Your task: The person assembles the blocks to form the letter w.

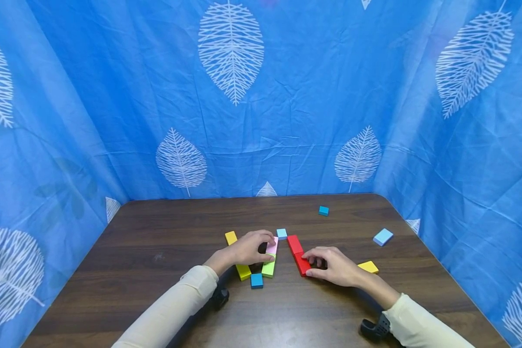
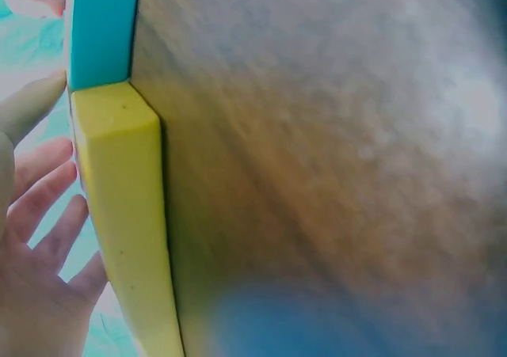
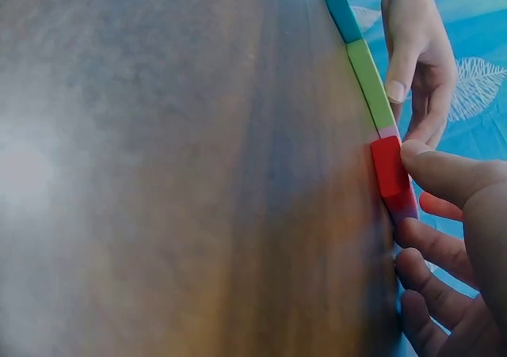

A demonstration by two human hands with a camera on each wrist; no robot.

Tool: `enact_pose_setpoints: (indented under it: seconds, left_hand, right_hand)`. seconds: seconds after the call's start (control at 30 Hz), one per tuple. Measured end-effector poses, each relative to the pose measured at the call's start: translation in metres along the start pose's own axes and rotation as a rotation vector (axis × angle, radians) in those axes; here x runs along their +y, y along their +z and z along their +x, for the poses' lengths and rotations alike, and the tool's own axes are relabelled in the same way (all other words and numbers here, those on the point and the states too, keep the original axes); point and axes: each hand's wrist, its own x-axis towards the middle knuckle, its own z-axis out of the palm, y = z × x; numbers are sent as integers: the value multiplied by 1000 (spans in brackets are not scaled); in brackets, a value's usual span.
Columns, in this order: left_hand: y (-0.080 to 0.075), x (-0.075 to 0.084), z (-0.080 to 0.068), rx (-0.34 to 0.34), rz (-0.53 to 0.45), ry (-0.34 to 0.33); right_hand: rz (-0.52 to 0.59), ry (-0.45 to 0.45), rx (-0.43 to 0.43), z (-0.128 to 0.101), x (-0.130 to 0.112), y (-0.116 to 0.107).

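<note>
Right hand (image 1: 336,266) pinches the red block (image 1: 298,254) flat on the bench (image 1: 156,251), left hand (image 1: 248,247) curls over the pink block (image 1: 272,246); risk: any sideways nudge skews the neighbouring green block (image 1: 268,267).

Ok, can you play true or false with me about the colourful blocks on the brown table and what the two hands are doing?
1. The right hand touches the long red block. True.
2. The left hand rests on the light blue flat block. False: that block lies alone near the table's right edge; the left hand is at the pink block.
3. The green block lies end to end with the pink block. True.
4. The small teal cube is stacked on the long yellow block. False: it sits alone on the dark wooden table, farther back.
</note>
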Motion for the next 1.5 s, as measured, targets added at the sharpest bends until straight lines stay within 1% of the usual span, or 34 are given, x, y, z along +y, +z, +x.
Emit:
enact_pose_setpoints:
  seconds: [0.17,0.33,0.47,0.6,0.7,0.83,0.97,1.1,1.23,1.4,1.5]
  left_hand:
    - [0,3,2,3,0,-1]
    - [0,10,7,27,-29,1]
    - [2,24,18,49,-24,17]
    - [9,38,31,44,-31,31]
    - [14,46,38,37,-35,26]
    - [18,52,41,37,-23,7]
    - [20,53,42,48,2,3]
    - [24,51,42,63,38,8]
    - [25,51,42,69,48,10]
    - [25,51,43,56,46,7]
    - [25,51,44,56,41,7]
  right_hand:
    - [-4,-16,10,-1,4,-12]
    - [-21,-18,71,5,13,-35]
    - [-24,20,118,15,23,-56]
    - [-26,67,135,26,36,-74]
    - [-33,95,144,34,47,-85]
    - [-47,147,162,43,63,-98]
    - [-56,192,165,49,77,-103]
    - [-60,225,168,56,86,-104]
    - [-69,281,163,63,94,-104]
    - [-65,353,114,71,103,-99]
    - [-60,375,73,75,108,-93]
